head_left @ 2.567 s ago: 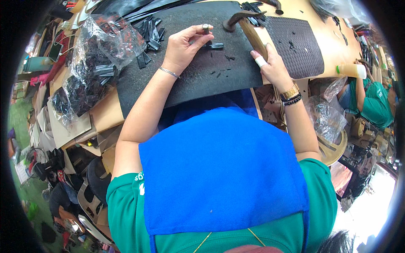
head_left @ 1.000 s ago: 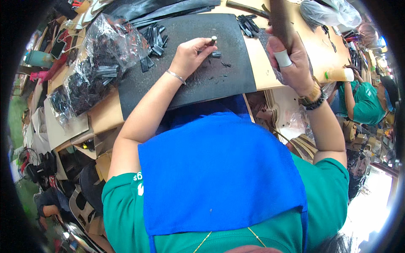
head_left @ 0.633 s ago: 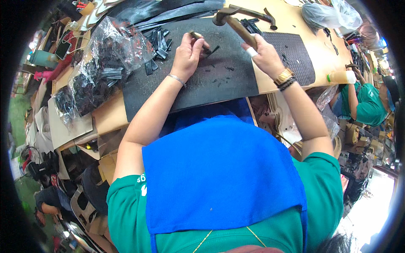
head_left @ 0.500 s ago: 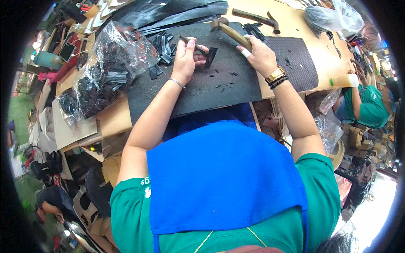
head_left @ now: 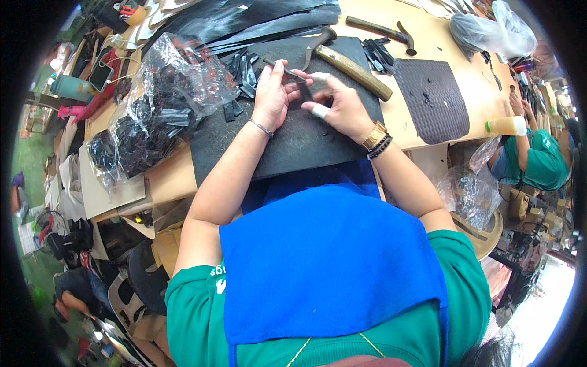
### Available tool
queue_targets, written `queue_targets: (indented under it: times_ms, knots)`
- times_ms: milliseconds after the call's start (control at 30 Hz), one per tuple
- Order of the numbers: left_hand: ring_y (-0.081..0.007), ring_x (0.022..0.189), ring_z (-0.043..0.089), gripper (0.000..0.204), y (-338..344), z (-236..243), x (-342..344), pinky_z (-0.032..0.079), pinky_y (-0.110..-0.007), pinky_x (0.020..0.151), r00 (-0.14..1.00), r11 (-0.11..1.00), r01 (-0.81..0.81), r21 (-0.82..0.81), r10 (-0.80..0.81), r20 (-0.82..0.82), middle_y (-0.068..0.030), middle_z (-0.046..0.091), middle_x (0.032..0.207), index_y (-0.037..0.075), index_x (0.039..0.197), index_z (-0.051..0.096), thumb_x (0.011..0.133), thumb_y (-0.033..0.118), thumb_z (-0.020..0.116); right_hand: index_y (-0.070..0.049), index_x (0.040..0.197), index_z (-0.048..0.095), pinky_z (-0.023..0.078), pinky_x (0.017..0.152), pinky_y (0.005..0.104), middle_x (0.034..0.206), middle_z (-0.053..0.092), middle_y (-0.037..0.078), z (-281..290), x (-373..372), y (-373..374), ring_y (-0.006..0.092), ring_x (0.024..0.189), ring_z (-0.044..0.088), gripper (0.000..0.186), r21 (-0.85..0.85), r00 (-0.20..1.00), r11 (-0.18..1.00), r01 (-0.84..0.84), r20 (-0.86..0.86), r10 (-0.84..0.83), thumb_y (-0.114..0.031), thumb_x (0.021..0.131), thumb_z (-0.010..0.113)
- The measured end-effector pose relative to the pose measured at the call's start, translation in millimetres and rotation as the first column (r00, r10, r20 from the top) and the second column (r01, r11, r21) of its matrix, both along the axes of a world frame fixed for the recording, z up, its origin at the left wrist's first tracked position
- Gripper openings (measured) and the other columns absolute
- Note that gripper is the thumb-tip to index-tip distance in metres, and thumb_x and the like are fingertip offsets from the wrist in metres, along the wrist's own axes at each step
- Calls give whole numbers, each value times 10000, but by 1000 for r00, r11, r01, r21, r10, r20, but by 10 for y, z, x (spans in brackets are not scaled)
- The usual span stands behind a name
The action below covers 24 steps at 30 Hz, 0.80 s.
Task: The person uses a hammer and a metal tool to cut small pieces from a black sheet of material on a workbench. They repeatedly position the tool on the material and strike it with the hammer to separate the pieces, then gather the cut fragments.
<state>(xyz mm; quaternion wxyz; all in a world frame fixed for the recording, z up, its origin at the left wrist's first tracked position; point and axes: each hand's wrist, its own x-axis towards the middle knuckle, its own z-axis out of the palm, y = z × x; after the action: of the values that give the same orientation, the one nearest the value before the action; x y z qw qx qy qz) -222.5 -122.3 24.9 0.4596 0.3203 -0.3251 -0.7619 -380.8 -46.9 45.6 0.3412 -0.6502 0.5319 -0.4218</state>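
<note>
My left hand [head_left: 272, 96] is closed around a thin dark rod-shaped tool [head_left: 269, 62], palm turned up, above the black mat [head_left: 287, 144]. A small black strip [head_left: 304, 92] shows at the tool's end, partly blurred. My right hand [head_left: 345, 110], with white tape on its fingers, has come up against that strip; its thumb and fingertips close about it, somewhat smeared by motion. A hammer [head_left: 358, 74] with a wooden handle lies on the mat beyond my right hand, apart from it.
Black strips [head_left: 241, 70] and a clear plastic bag [head_left: 156, 104] lie to the left. Right of the mat are a textured dark sheet [head_left: 433, 101], another hammer [head_left: 382, 30] and a yellowish bottle [head_left: 506, 126]. A person in green [head_left: 541, 153] works at far right.
My right hand has let go of the hammer, which now lies on the mat, and has moved left to the strip at the tool's end. My left hand still holds the tool.
</note>
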Motion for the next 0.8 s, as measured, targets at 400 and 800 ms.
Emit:
queue_targets:
  times_ms: [400,800]
  knots:
    - [-329,1153,595,302,-207,-54,147,554,-398,918,920,956,127,264,-14,-392,-229,564,1266,-4,1201,475,1026,149,282,-53,1119,662,524,725,289,943,716,103,83,-1254,-767,168,833,673,350,-145,863,906,397,-276,-422,-259,845,731]
    - [-43,591,420,171,25,192,430,358,-204,548,916,718,93,-690,210,341,47,520,762,86,943,599,916,247,648,-97,1177,609,456,979,389,1205,618,135,128,356,-1370,299,1134,579,390,-327,750,819,-472,-638,177,-84,793,678]
